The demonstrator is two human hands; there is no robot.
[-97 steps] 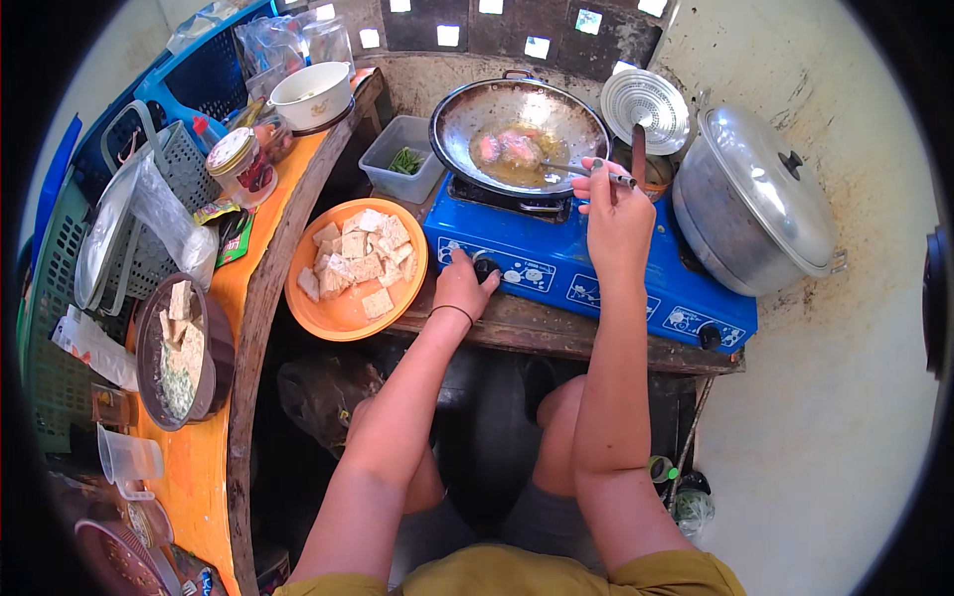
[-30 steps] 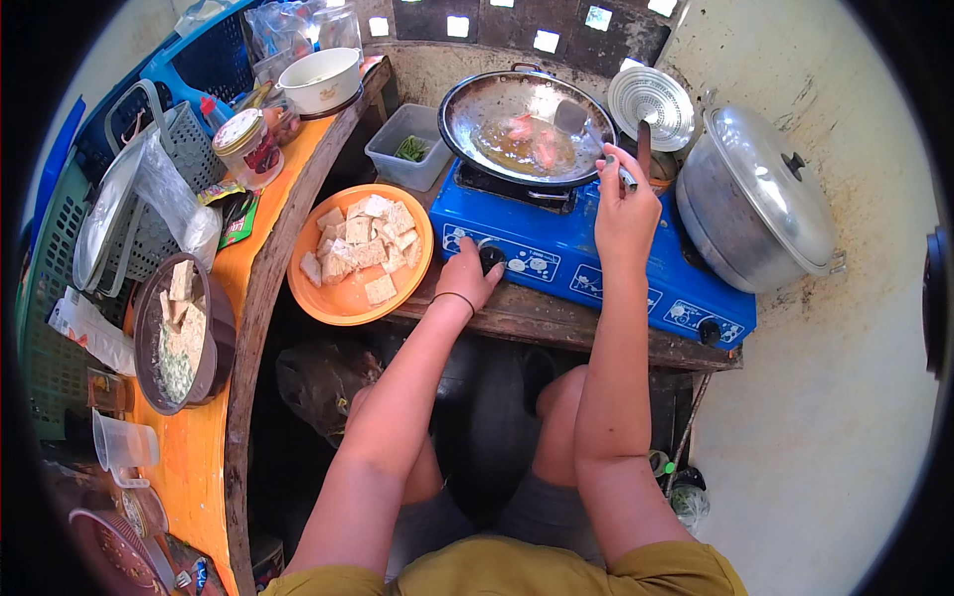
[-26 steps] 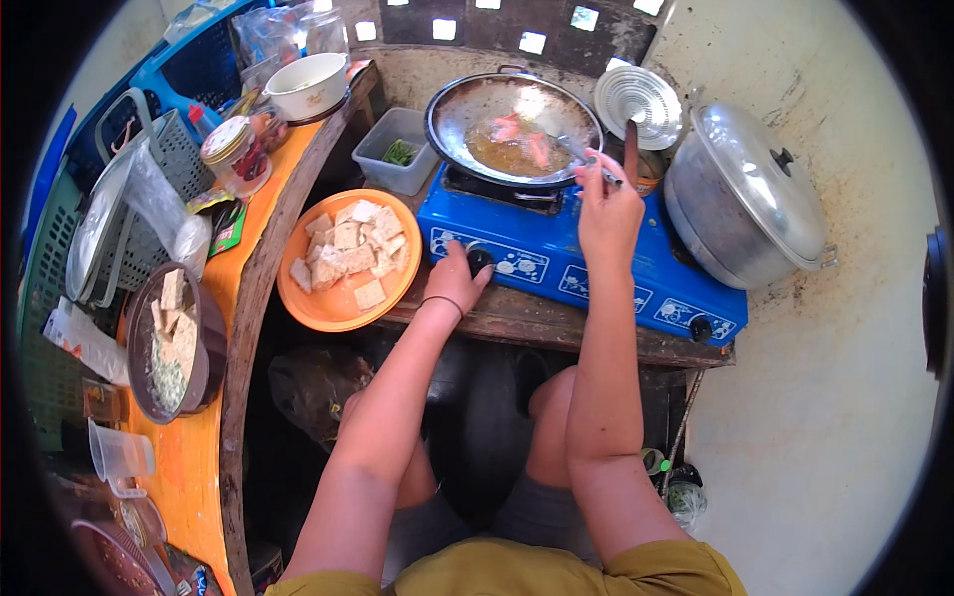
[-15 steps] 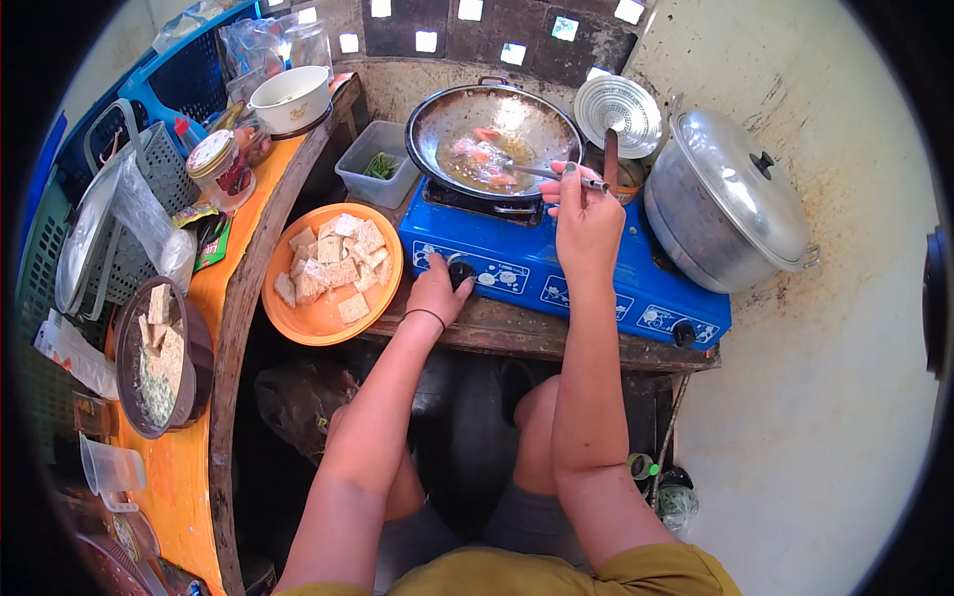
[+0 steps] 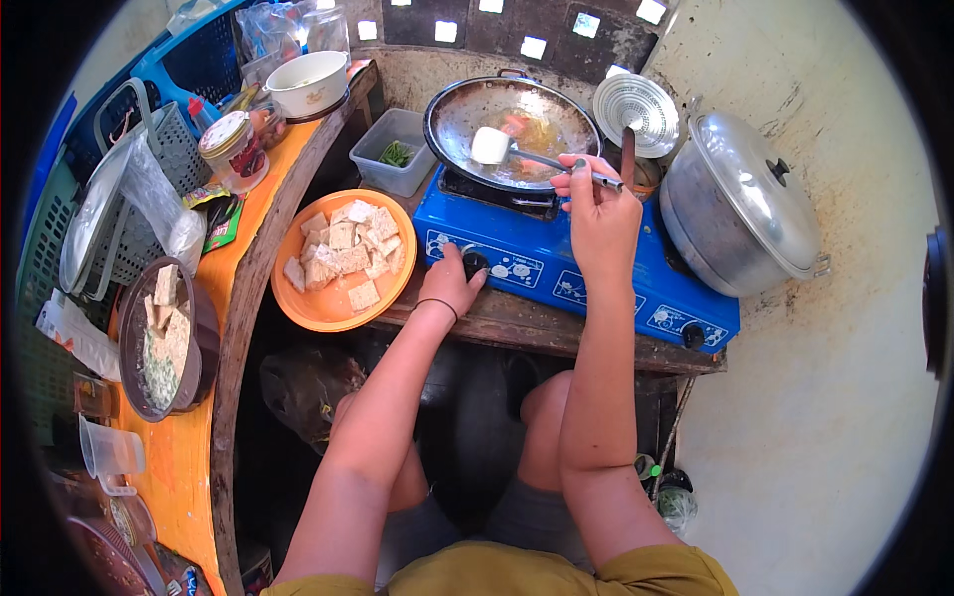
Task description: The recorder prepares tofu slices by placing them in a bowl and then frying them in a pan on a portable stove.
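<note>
My right hand (image 5: 603, 214) is closed around the handle of a metal spatula (image 5: 491, 146). Its broad blade is raised over the wok (image 5: 452, 114), catching the light. Pinkish-orange pieces (image 5: 515, 124) lie in bubbling oil inside the wok, partly hidden behind the spatula. Beneath sits a blue two-burner gas stove (image 5: 586, 273). At its front left, my left hand (image 5: 450, 286) has thumb and fingers around a black knob (image 5: 476, 263). Close by on the left, an orange plate (image 5: 310, 316) holds cut pale tempeh pieces (image 5: 343, 248).
A big lidded aluminium pot (image 5: 735, 214) stands right of the wok, near a perforated strainer (image 5: 636, 109). A clear tub (image 5: 407, 169) holds green chillies. On the orange counter (image 5: 179, 477) are a brown bowl (image 5: 204, 343) with battered slices, a jar (image 5: 237, 154) and a white bowl (image 5: 308, 89).
The spatula blade has come up out of the oil and shifted left over the wok. My left hand stays at the knob. The whole view has shifted slightly.
</note>
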